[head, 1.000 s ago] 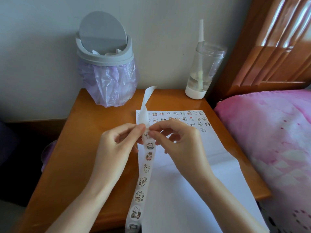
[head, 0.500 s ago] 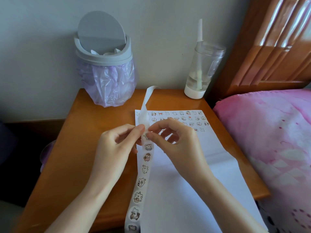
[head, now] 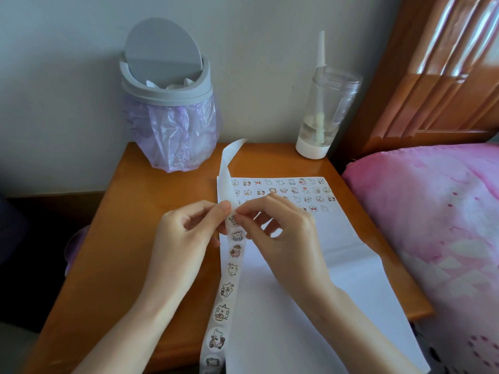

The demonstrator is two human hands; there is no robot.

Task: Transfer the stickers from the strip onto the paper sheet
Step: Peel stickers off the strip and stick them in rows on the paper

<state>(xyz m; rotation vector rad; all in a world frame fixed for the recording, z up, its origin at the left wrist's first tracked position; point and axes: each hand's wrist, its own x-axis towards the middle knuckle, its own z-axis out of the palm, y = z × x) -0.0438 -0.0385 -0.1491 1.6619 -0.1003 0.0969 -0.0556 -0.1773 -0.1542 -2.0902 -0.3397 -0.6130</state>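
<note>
Fingers of the left hand (head: 186, 238) pinch the sticker strip (head: 228, 290) above the paper sheet (head: 351, 265). The right hand (head: 286, 238) pinches the strip's top sticker (head: 232, 220), beside the left thumb.

Strip (head: 228, 290) runs off the bottom edge, last sticker (head: 212, 363) cut. Paper sheet (head: 283, 319) cropped there too. Right hand (head: 286, 238) covers part of the sheet's lower sticker rows (head: 313, 208) and, with left hand (head: 183, 238), half the strip's top sticker (head: 231, 220); peeled or not, unclear.

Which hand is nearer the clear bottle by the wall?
Right. The right hand sits in front of the bottle, a little to its left; the left hand is farther left, across the sticker strip.
</note>
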